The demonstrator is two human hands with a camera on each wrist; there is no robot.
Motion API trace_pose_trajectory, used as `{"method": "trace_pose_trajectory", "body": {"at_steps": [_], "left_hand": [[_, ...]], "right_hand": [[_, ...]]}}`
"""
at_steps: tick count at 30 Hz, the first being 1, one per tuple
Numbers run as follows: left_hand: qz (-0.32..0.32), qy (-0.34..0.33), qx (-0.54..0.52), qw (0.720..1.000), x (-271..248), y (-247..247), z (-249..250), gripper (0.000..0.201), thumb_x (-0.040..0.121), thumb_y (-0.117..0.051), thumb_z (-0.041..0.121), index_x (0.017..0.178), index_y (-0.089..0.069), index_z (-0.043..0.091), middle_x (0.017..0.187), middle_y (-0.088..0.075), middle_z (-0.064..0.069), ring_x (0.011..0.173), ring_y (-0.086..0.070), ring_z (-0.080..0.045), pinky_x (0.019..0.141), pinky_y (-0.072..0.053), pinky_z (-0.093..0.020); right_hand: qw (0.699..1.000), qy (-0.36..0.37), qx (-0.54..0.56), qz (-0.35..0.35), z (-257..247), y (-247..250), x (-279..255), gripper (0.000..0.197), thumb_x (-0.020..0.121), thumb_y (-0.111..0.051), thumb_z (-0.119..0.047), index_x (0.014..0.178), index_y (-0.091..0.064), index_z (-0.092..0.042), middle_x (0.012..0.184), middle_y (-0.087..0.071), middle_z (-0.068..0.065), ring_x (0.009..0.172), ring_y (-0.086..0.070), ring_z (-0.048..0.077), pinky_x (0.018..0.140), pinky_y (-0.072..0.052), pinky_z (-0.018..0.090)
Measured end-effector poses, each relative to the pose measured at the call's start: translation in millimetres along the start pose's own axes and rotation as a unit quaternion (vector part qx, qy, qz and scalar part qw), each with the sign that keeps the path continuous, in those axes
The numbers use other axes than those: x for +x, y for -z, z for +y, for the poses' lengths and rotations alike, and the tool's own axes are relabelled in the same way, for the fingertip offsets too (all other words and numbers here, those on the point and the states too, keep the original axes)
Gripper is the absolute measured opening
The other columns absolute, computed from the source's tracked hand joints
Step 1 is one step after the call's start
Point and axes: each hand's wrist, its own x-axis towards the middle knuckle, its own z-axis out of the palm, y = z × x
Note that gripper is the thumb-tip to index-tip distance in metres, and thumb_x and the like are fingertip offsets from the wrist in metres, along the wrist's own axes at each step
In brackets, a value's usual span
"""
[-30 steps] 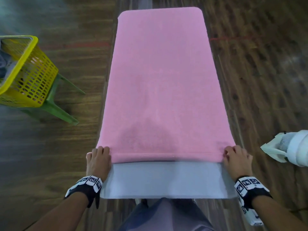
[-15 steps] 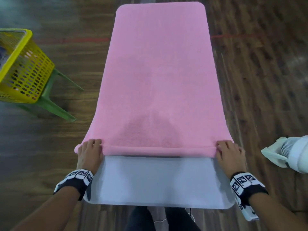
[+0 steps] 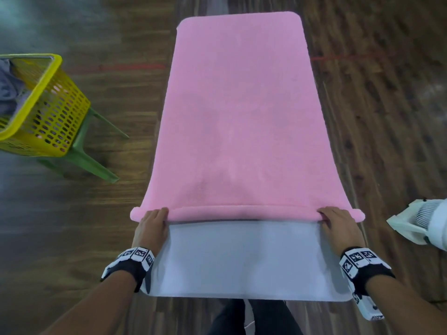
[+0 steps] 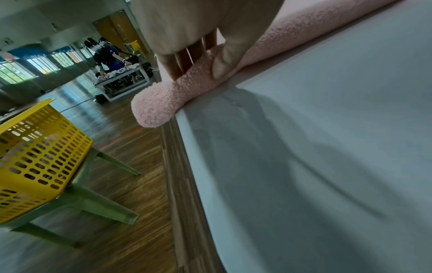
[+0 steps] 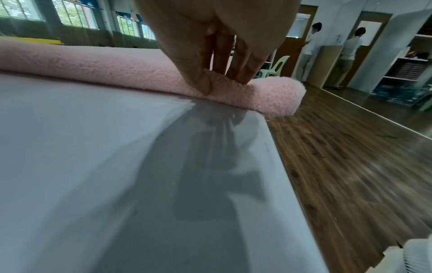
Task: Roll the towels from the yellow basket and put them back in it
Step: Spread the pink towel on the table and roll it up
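Observation:
A pink towel (image 3: 239, 117) lies spread along the white table (image 3: 242, 262), and its near end is turned into a thin roll (image 3: 242, 211) across the table's width. My left hand (image 3: 158, 215) grips the roll's left end, fingers over the top and thumb on the near side (image 4: 196, 72). At the other end my right hand (image 3: 325, 213) holds the roll the same way (image 5: 224, 83). Both roll ends stick out past the table's sides. The yellow basket (image 3: 48, 117) stands to the left with grey cloth (image 3: 7, 90) in it.
The basket sits on a green plastic stool (image 3: 82, 155) on the wooden floor. A white fan (image 3: 423, 223) stands close to the table's right side. People stand at tables and doorways far off in the wrist views.
Both hands have pushed the roll away from me along the table. The roll has grown thicker, more bare table shows in front of me, and its ends now overhang the sides.

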Motion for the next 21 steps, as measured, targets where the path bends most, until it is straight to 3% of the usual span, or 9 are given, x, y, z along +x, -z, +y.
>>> {"method": "trace_pose_trajectory", "body": {"at_steps": [4,7,10,13,17,21], "left_hand": [[-0.025,-0.019,0.009,0.999,-19.1,-1.0,-3.8,0.020,0.070,-0.067,-0.003,0.085,-0.061,0.008,0.078,-0.062,-0.008,0.078,-0.057,-0.033,0.065,-0.048,-0.041],[-0.043,-0.028,0.016,0.999,-42.1,-3.2,-7.5,0.020,0.069,-0.068,-0.001,0.086,-0.062,0.008,0.080,-0.063,-0.008,0.077,-0.057,-0.032,0.067,-0.049,-0.041],[-0.057,-0.035,0.029,0.997,-69.7,-8.4,-12.3,0.018,0.070,-0.067,0.003,0.087,-0.064,0.008,0.081,-0.064,-0.008,0.076,-0.058,-0.032,0.067,-0.050,-0.040],[-0.064,-0.055,0.048,0.995,-99.7,-14.1,-17.2,0.024,0.072,-0.048,0.021,0.085,-0.064,0.009,0.079,-0.064,-0.006,0.070,-0.058,-0.031,0.061,-0.051,-0.038],[-0.059,-0.052,0.053,0.995,-131.3,-23.0,-21.8,0.033,0.072,-0.038,0.028,0.085,-0.064,0.012,0.080,-0.065,-0.003,0.072,-0.058,-0.030,0.062,-0.051,-0.038],[-0.059,-0.039,0.068,0.995,-137.0,-24.6,-22.2,0.031,0.074,-0.036,0.030,0.082,-0.062,0.014,0.074,-0.062,-0.003,0.068,-0.058,-0.031,0.059,-0.048,-0.038]], "right_hand": [[0.999,-0.014,-0.037,-0.005,0.0,1.0,-19.3,0.030,0.070,-0.071,-0.003,0.099,-0.072,-0.008,0.096,-0.071,0.010,0.085,-0.059,0.034,0.077,-0.049,0.045],[0.998,-0.008,-0.057,0.008,4.0,-2.5,-45.0,0.026,0.069,-0.067,-0.015,0.094,-0.073,-0.010,0.089,-0.071,0.007,0.077,-0.058,0.033,0.071,-0.048,0.042],[0.996,-0.032,-0.081,0.009,10.0,-10.1,-76.6,0.024,0.069,-0.070,-0.014,0.093,-0.073,-0.013,0.089,-0.071,0.005,0.078,-0.058,0.033,0.071,-0.045,0.042],[0.995,-0.043,-0.085,0.015,13.8,-17.9,-106.9,0.023,0.069,-0.068,-0.016,0.092,-0.073,-0.015,0.089,-0.071,0.003,0.080,-0.059,0.033,0.074,-0.042,0.043],[0.994,-0.063,-0.083,0.024,15.9,-21.5,-140.5,0.022,0.070,-0.059,-0.023,0.086,-0.072,-0.019,0.086,-0.071,-0.001,0.080,-0.061,0.030,0.080,-0.035,0.041],[0.995,-0.030,-0.092,0.011,21.4,-23.0,-146.3,0.035,0.074,-0.037,-0.032,0.085,-0.068,-0.022,0.080,-0.067,-0.001,0.076,-0.059,0.027,0.078,-0.032,0.041]]}}
